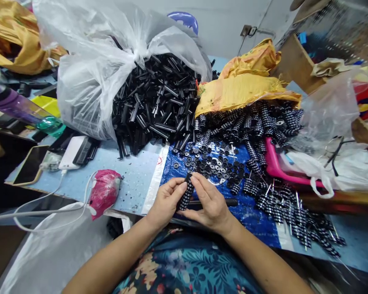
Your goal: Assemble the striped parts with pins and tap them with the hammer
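Note:
Close in front of me, a black cylinder with rows of white marks is held upright and slightly tilted between both hands. My left hand grips its left side, thumb pressed against it. My right hand has fingertips at its top end and the thumb near its bottom. Behind my right fingers lies a dark rod. Just beyond the hands, small black discs with centre holes are scattered over a blue printed sheet. To the right are many similar white-marked cylinders, some with thin metal pins sticking out.
A clear plastic bag spills black tubes at the back. A yellow sack covers more cylinders, beside a pink tray. On the left are a phone, a white power bank with cable, and a red bundle.

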The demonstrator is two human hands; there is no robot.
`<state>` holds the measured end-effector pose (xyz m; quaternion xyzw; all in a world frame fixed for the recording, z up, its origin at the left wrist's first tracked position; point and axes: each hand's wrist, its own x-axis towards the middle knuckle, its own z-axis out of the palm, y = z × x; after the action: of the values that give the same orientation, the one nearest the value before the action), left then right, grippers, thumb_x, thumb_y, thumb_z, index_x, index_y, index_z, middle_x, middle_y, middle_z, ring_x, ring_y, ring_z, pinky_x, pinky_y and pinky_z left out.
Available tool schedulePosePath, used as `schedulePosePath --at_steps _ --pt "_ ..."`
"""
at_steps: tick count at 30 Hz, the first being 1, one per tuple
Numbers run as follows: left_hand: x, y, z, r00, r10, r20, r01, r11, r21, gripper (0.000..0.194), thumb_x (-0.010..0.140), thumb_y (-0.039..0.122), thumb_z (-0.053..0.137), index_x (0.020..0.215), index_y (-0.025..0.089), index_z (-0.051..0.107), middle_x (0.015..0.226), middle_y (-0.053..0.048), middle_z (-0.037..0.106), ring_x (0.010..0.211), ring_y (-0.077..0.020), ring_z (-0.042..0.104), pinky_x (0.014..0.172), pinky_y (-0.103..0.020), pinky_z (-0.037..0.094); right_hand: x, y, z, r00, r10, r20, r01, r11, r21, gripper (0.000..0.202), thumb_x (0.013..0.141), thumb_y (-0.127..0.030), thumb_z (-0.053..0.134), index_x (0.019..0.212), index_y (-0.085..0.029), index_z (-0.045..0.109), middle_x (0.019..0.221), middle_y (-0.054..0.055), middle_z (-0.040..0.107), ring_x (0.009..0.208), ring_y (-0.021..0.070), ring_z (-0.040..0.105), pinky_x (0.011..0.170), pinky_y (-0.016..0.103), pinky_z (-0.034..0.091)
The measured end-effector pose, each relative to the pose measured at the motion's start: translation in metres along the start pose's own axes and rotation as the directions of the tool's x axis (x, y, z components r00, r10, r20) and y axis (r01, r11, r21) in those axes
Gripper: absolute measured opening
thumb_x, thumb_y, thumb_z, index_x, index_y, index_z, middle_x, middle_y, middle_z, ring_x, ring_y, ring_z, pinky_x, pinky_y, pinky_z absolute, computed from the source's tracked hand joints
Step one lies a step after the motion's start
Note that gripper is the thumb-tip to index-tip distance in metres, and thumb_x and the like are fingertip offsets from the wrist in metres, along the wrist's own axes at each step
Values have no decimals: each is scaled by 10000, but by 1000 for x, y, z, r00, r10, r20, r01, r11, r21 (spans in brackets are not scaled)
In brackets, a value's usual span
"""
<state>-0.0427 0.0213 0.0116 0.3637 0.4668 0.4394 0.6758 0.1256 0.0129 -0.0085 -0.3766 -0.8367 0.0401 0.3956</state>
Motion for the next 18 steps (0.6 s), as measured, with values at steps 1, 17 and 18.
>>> schedulePosePath --at_steps 1,17,18 --pt "0 0 -1 1000 -18 0 18 1000 -5 414 798 501 763 1015 152 714 915 -36 704 799 -136 614 781 -257 511 -1 -1 1 1000 9 9 -9 1000 2 979 837 -466 765 1583 -101 247 1443 248 515 1350 333 523 1054 482 545" --pt "29 15 -86 969 133 208 -241 327 914 164 859 318 670 935 175 698 883 -47 654 835 -187 587 780 -313 430 -51 18 -18 962 141 234 -88 971 -223 136 987 -229 570 1062 -133 632 913 93 684 798 206 645 734 327 518" --pt "32 18 -88 973 71 218 -229 317 920 180 847 338 688 927 177 698 844 -31 642 786 -173 574 735 -294 414 -48 17 -18 974 137 182 -101 976 -195 148 991 -206 553 1093 -122 620 921 97 682 807 197 646 744 310 517"
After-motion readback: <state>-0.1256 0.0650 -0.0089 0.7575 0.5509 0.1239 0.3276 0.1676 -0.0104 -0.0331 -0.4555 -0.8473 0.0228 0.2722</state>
